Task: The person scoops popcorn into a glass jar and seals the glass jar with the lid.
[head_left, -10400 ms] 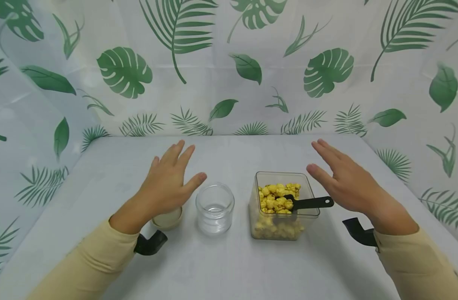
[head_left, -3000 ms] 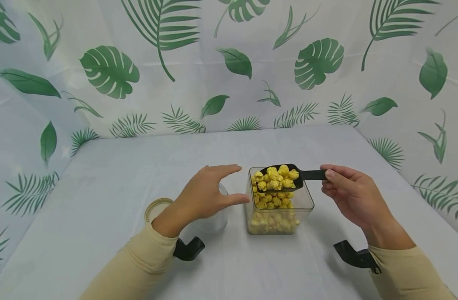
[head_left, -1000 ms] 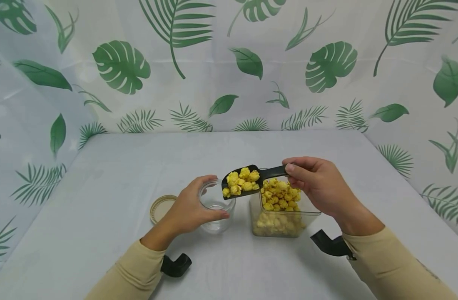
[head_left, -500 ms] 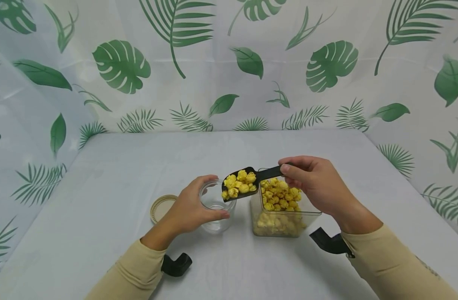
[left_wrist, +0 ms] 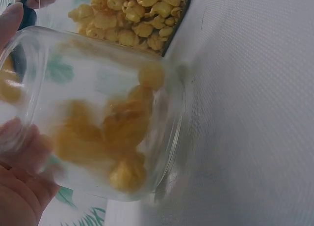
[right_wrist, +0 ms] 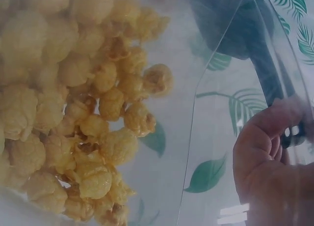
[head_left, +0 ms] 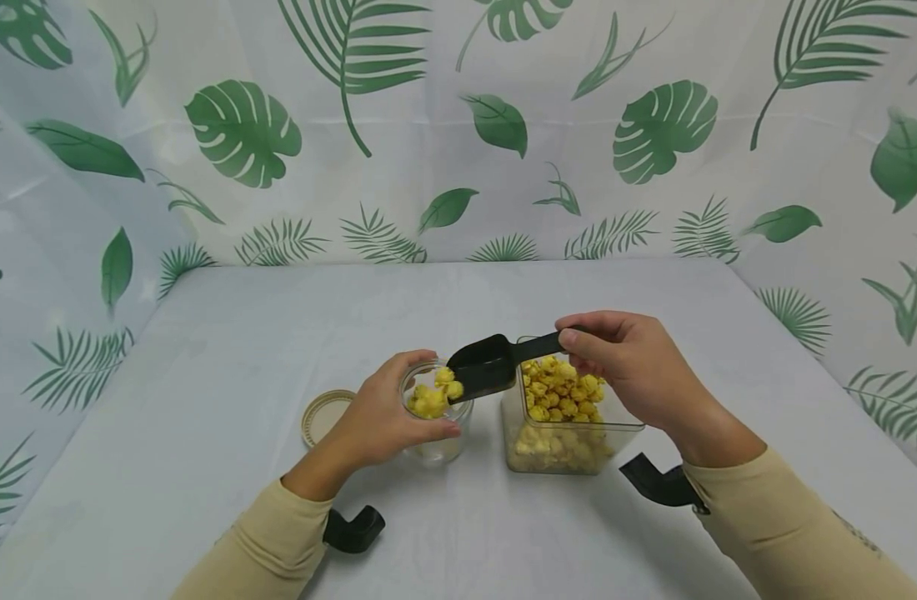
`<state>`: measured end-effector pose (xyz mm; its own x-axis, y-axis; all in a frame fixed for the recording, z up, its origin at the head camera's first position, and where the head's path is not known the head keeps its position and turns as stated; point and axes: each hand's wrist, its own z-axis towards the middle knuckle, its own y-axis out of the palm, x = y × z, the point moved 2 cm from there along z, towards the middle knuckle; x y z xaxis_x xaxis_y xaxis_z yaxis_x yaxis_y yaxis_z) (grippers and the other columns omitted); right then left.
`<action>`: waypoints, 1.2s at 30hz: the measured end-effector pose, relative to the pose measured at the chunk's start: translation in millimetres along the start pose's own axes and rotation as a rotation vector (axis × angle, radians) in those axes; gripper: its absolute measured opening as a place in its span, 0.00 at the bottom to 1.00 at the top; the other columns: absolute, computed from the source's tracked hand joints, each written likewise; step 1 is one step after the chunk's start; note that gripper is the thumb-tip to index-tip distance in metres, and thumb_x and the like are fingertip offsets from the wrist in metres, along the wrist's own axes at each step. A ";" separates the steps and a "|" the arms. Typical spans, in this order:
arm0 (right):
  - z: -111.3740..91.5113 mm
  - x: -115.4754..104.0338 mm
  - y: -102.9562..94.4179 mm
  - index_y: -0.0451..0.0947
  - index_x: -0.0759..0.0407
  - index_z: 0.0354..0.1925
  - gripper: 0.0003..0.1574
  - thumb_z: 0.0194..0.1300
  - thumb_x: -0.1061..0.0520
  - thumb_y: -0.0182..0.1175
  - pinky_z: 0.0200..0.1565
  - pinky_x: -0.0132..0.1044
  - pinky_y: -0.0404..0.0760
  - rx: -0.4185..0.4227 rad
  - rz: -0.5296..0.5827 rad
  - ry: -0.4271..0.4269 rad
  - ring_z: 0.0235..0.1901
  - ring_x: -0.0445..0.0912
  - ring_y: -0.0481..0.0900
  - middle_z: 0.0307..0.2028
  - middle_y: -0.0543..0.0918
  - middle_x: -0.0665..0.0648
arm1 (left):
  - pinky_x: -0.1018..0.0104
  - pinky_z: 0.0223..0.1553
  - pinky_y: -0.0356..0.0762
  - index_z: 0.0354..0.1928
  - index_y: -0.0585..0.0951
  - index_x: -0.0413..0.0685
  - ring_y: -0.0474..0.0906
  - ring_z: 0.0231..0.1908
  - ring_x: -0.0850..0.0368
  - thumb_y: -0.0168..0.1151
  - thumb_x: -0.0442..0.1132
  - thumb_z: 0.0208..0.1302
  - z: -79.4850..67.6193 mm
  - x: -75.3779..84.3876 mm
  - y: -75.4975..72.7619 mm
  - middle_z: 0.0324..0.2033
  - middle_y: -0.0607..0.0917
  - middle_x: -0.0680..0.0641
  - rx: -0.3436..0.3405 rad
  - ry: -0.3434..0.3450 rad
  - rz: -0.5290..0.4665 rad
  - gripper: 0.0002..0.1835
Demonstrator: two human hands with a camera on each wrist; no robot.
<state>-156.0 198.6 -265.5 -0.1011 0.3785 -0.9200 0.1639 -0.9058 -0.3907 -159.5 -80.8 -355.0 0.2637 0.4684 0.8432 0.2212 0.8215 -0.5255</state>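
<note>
My left hand [head_left: 383, 412] grips a clear round jar [left_wrist: 113, 118] near its rim, thumb in front and fingers behind. Yellow popcorn [head_left: 428, 402] tumbles into the jar, and in the left wrist view several pieces blur as they fall inside. My right hand [head_left: 623, 362] pinches the handle of a black scoop [head_left: 484, 367] between thumb and fingers. The scoop tilts down to the left with its lip over the jar's mouth, its bowl bare. Under the right hand stands a clear square tub [head_left: 556, 450] of popcorn, seen through its wall in the right wrist view.
A round lid [head_left: 325, 415] with a gold-toned rim lies left of the jar, partly behind the left hand. The white-covered table [head_left: 458, 533] runs back to a leaf-print cloth [head_left: 428, 167]. Black curved wrist mounts [head_left: 353, 530] stick out below both wrists.
Since half a second ago the scoop has tipped and its popcorn has gone into the jar. Earlier, the right hand lifted the scoop from the tub and the left hand took hold of the jar.
</note>
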 end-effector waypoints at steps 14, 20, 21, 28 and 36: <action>-0.5 2.7 -1.8 0.76 0.75 0.56 0.23 0.74 0.56 0.59 0.41 0.36 0.81 0.001 0.013 0.006 0.35 0.46 0.77 0.34 0.81 0.54 | 0.47 0.62 0.70 0.70 0.69 0.45 0.71 0.63 0.48 0.83 0.50 0.45 -0.1 -0.1 -0.1 0.64 0.74 0.48 -0.004 0.043 -0.003 0.50; -0.6 3.3 -1.9 0.76 0.75 0.56 0.23 0.74 0.56 0.59 0.40 0.36 0.81 0.005 0.018 0.005 0.34 0.46 0.77 0.35 0.81 0.57 | 0.47 0.61 0.71 0.70 0.69 0.45 0.71 0.63 0.48 0.83 0.50 0.45 0.2 0.3 -0.4 0.65 0.73 0.48 -0.007 0.048 0.008 0.50; -0.8 3.3 -2.0 0.76 0.75 0.56 0.23 0.74 0.56 0.59 0.41 0.36 0.81 0.006 0.015 0.005 0.34 0.46 0.77 0.35 0.81 0.57 | 0.47 0.61 0.71 0.70 0.69 0.45 0.71 0.63 0.47 0.83 0.50 0.45 0.3 0.3 -0.6 0.65 0.73 0.48 -0.008 0.049 0.012 0.50; -3.3 4.3 -5.4 0.76 0.73 0.58 0.24 0.75 0.54 0.58 0.42 0.34 0.81 0.011 -0.024 0.010 0.36 0.47 0.77 0.35 0.80 0.57 | 0.44 0.62 0.69 0.71 0.68 0.44 0.68 0.65 0.47 0.83 0.52 0.45 0.3 2.7 -3.5 0.66 0.72 0.47 -0.020 0.049 0.054 0.51; -10.7 14.0 -23.6 0.81 0.64 0.53 0.14 0.74 0.59 0.59 0.42 0.30 0.81 0.049 0.152 -0.016 0.35 0.44 0.77 0.35 0.80 0.51 | 0.50 0.66 0.65 0.70 0.68 0.41 0.67 0.66 0.51 0.80 0.50 0.50 4.4 13.1 -10.3 0.65 0.73 0.46 -0.016 0.119 -0.001 0.47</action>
<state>-150.9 227.2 -269.5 -0.0943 0.2333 -0.9678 0.1307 -0.9608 -0.2444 -162.5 -81.6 -338.1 0.3728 0.4245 0.8251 0.2360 0.8166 -0.5268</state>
